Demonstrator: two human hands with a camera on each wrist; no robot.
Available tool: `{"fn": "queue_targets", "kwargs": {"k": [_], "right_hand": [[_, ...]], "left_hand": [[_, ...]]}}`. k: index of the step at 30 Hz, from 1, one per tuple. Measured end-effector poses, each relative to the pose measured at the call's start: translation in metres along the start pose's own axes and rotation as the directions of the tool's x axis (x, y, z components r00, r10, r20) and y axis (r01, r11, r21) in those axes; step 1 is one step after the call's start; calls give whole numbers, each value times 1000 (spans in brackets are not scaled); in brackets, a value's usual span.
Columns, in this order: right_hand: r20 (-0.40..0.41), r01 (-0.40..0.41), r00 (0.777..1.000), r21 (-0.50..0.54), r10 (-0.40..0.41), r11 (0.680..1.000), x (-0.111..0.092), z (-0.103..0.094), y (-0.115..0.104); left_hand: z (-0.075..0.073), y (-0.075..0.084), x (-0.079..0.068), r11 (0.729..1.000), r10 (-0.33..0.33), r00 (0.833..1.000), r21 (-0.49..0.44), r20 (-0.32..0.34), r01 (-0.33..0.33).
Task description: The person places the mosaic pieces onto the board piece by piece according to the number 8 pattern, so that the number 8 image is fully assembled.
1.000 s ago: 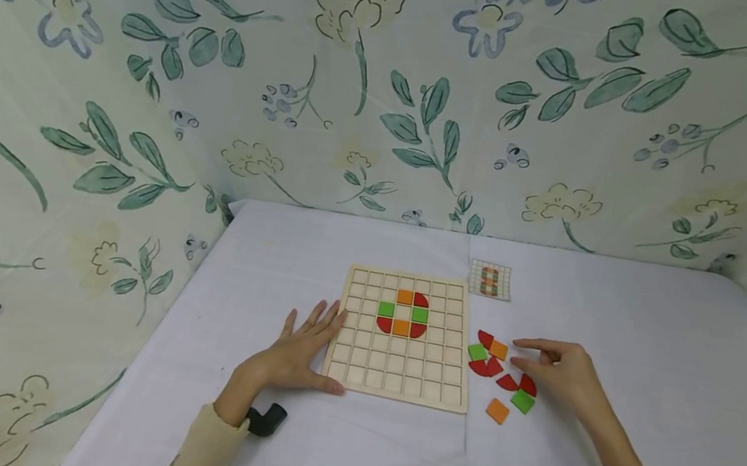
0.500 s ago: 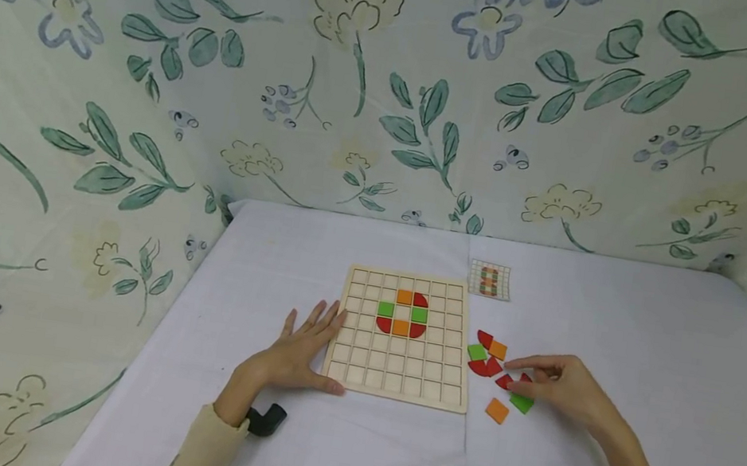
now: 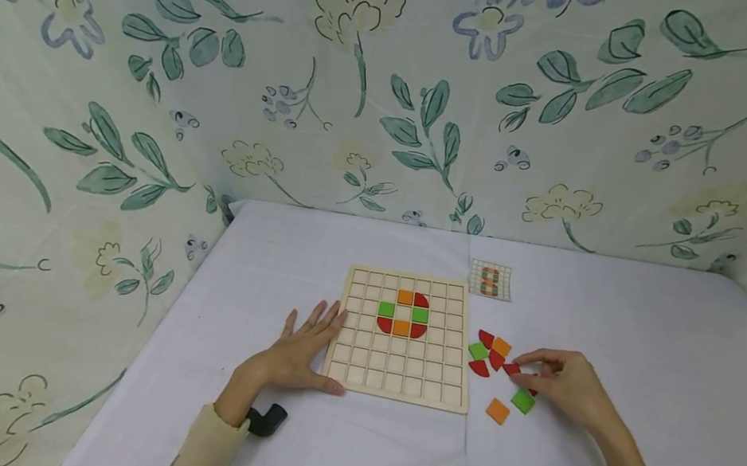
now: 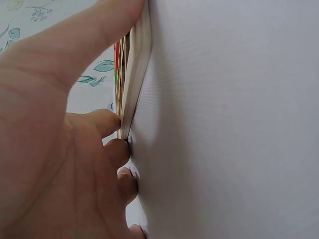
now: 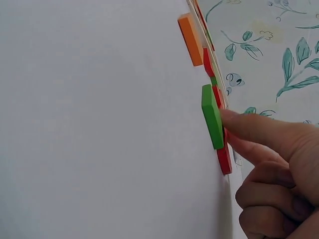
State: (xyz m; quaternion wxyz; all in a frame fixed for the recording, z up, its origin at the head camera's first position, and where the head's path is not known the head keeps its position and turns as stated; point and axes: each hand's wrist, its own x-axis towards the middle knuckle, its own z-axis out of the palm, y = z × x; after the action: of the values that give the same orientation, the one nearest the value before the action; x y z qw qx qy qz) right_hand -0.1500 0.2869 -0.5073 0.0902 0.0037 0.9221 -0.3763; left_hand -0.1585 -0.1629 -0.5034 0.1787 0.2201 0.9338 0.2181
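Your right hand pinches between thumb and finger a flat red wedge, right of the pale gridded board; your left hand, fingers spread, touches the board's left edge.

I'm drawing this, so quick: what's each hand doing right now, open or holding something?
Left hand: open, spread against the edge of the wooden board.
Right hand: closed, pinching a red piece.

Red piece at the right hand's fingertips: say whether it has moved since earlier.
Yes: the red piece has shifted slightly away from the person, farther from the lone orange square.
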Motion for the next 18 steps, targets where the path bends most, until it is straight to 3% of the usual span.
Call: {"fn": "queue_targets", "kwargs": {"k": [3,5,13,18], "right_hand": [[-74,-6,997,-33,3,999,1,0,0],[-80,-10,997,-34,7,999,1,-1,0],[10,-12,1000,-6,12,1000,-2,-5,4],[-78,13,997,-29,-15,999,-1,-2,1]], "left_hand": [[0,0,0,1000,1,1000,-2,-2,-1],[0,0,1,1000,2,1000,0,-4,-2],[2,-1,1,1000,3,1000,3,-8,-3],[1,-1,1,1000,6,1000,11,-8,-6]]}}
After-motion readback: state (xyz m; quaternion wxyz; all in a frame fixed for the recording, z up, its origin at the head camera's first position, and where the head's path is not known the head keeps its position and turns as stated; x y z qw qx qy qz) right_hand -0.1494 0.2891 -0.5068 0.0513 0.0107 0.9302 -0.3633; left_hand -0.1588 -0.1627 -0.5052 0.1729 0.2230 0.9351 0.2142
